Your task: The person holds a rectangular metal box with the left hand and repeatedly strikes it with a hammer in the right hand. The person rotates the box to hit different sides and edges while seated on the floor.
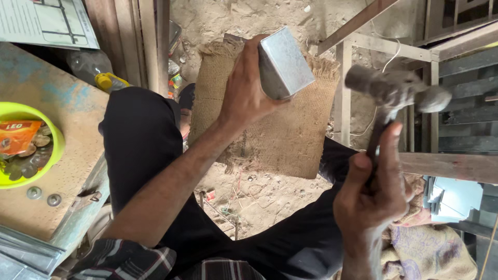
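My left hand (248, 88) grips a small box of shiny sheet metal (284, 62) and holds it tilted above a piece of burlap sacking (280, 135) spread on the sandy ground. My right hand (371, 194) is closed around the wooden handle of a hammer (395, 93). The hammer's metal head is raised to the right of the box, blurred, a short way from its edge. My legs in black trousers (140, 140) frame the sacking on both sides.
A worn wooden board (67, 114) on the left carries a yellow-green bowl (52, 135) with an orange packet and coins, and two washers (44, 196) beside it. A metal frame (384, 46) and wooden bars stand on the right. Folded cloth (430, 249) lies at lower right.
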